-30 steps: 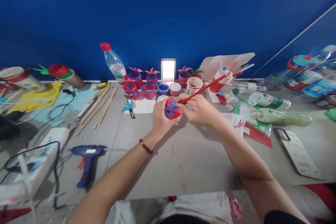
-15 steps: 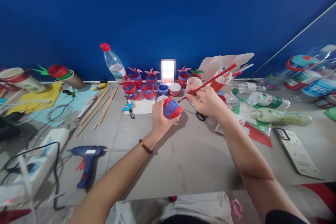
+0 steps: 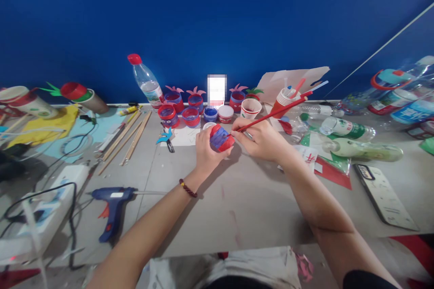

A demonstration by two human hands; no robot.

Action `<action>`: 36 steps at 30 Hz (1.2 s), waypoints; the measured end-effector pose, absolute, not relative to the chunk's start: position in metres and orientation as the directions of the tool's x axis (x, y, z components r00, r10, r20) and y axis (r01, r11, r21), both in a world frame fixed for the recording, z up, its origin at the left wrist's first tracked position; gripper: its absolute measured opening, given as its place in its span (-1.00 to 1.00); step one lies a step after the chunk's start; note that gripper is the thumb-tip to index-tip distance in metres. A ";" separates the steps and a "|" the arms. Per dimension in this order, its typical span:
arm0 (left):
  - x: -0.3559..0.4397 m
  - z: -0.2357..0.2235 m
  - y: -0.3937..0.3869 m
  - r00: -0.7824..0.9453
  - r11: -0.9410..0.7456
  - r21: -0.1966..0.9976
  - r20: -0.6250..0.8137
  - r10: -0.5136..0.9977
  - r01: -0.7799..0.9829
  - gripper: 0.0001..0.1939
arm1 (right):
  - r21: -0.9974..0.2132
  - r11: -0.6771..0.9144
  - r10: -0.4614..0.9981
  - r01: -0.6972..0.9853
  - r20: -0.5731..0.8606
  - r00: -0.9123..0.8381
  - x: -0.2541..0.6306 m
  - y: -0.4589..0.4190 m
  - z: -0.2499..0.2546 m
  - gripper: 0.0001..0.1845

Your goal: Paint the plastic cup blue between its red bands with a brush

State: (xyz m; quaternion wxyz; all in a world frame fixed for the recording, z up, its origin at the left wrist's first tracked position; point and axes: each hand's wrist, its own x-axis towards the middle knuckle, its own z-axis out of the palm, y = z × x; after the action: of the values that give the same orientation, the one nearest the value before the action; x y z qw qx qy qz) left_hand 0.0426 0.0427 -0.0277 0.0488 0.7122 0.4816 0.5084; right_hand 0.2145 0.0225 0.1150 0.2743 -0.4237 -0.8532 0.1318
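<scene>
In the head view, we held the painted cup (image 3: 220, 137) tilted at the centre of the frame, over the counter (image 3: 190, 226). The fingers of our left hand (image 3: 206, 156) were clamped around its side. The fingers of our right hand (image 3: 261, 139), just right of centre, were clamped on the red brush (image 3: 271, 114) near its lower end.

One change was noted. Half a second earlier, the brush tip had hung apart, to the right of the painted cup; now it appeared to meet the blue band between the two red ends. The paper cup (image 3: 250, 116) behind, partly covered by our right hand then, now showed more fully. The left-hand grip showed no clear change.

We judged that the brush had returned to working position and that painting of the blue band was in progress.
</scene>
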 end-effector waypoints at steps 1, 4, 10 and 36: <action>0.043 -0.027 0.042 0.016 -0.534 0.562 0.680 0.733 0.632 -0.20 | -0.470 0.613 0.790 0.635 0.354 -0.501 0.213 0.022 0.116 -0.82; 0.043 -0.025 0.041 0.006 -0.523 0.586 0.662 0.749 0.618 -0.20 | -0.514 0.633 0.769 0.579 0.330 -0.547 0.209 0.020 0.116 -0.80; 0.044 -0.022 0.040 0.001 -0.502 0.604 0.639 0.769 0.619 -0.23 | -0.516 0.605 0.786 0.606 0.270 -0.555 0.204 0.021 0.115 -0.78; 0.041 -0.027 0.042 0.002 -0.530 0.562 0.685 0.728 0.635 -0.16 | -0.418 0.559 0.825 0.716 0.368 -0.429 0.221 0.033 0.115 -0.79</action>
State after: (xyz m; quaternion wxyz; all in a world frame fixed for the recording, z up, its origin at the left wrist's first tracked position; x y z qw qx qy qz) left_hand 0.0411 0.0420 -0.0270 0.0450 0.7063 0.4827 0.5158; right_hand 0.2210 0.0330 0.1149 0.2736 -0.4588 -0.8395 0.0992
